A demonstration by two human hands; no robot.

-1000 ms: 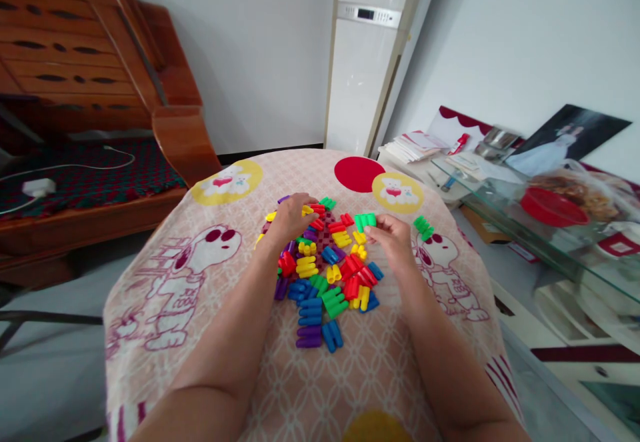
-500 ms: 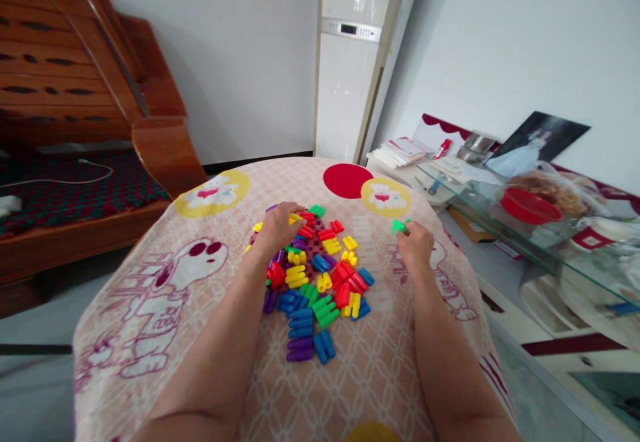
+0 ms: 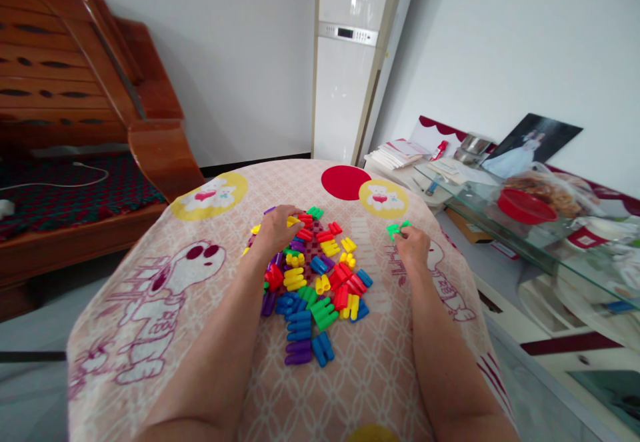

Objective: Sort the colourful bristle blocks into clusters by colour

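A pile of finger-shaped plastic building blocks [image 3: 324, 313] in red, yellow, green, blue and purple covers the middle of the table. My left hand [image 3: 278, 230] rests over the pile's far left part. Its thumb and fingers are apart, and a yellow block [image 3: 291, 221] shows in the gap; whether they touch it is unclear. Off to the right of the pile, my right hand [image 3: 413, 245] pinches a green block [image 3: 393, 231] at the cloth. Fingertips cover part of that block, and green shows on both sides of them.
A patterned cloth [image 3: 200, 335] covers the round table. To the right is a glass-topped stand [image 3: 480, 212] with a red bowl [image 3: 527, 206], papers [image 3: 397, 153] and a photo. A wooden sofa [image 3: 155, 142] stands at left, a white cabinet-like unit [image 3: 345, 95] behind.
My right hand has shifted slightly, and more of the green block shows past its fingertips. My left hand stays over the pile. The view has moved a little.
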